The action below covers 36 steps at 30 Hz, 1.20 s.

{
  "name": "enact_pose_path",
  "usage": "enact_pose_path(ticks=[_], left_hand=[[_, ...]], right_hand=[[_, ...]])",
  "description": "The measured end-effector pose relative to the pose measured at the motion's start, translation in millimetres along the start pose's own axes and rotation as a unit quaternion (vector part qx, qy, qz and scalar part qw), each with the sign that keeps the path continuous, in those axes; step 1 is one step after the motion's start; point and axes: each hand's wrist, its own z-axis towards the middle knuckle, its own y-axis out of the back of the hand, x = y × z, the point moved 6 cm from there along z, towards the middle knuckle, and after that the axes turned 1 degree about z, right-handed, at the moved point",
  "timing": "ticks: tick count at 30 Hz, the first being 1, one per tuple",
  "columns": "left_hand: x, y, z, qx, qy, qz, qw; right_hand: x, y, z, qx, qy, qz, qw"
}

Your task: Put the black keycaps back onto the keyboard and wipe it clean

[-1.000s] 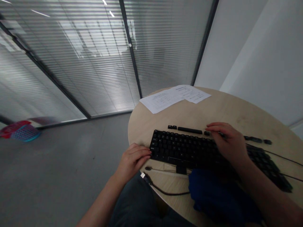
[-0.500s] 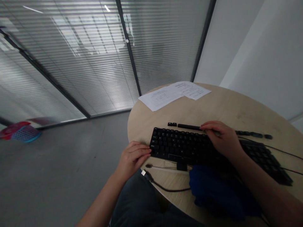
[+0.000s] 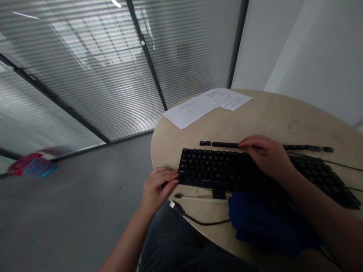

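A black keyboard [image 3: 210,166] lies on the round wooden table. My left hand [image 3: 159,185] is closed at its left corner, thumb and fingers pinching the edge. Over the keyboard's far side is my right hand [image 3: 266,153], fingers drawn together; a small pale thing shows partly beneath them, too hidden to name. Its fingertips meet the right part of a loose, long black space bar [image 3: 225,144]. Left of that bar sit two small keycaps [image 3: 205,143], and several more keycaps [image 3: 307,148] continue the row on the right. A bare slot shows along the keyboard's near edge.
Close to the table's near edge are a cable with a USB plug [image 3: 176,207], a thin tool with wire loops [image 3: 195,197] and a dark blue cloth [image 3: 263,223]. Printed papers [image 3: 195,109] lie at the back. A red and blue basket [image 3: 36,166] stands on the floor.
The view has shifted slightly. Both hands stay about where they were on the keyboard and beside the space bar; the left thumb has drawn up closer to the keyboard's corner.
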Motion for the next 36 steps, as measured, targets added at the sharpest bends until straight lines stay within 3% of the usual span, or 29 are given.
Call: enact_pose_path(ticks=[11, 22, 36], left_hand=[[-9, -4.4, 2, 0.033, -0.037, 0.028, 0.998], [-16, -1.6, 4, 0.074, -0.124, 0.104, 0.984], [-8, -0.8, 3, 0.065, -0.105, 0.060, 0.990]], right_hand=[[3, 1, 1, 0.001, -0.006, 0.001, 1.000], [1, 2, 3, 0.000, -0.015, 0.004, 1.000], [0, -1, 4, 0.008, -0.018, 0.010, 1.000]])
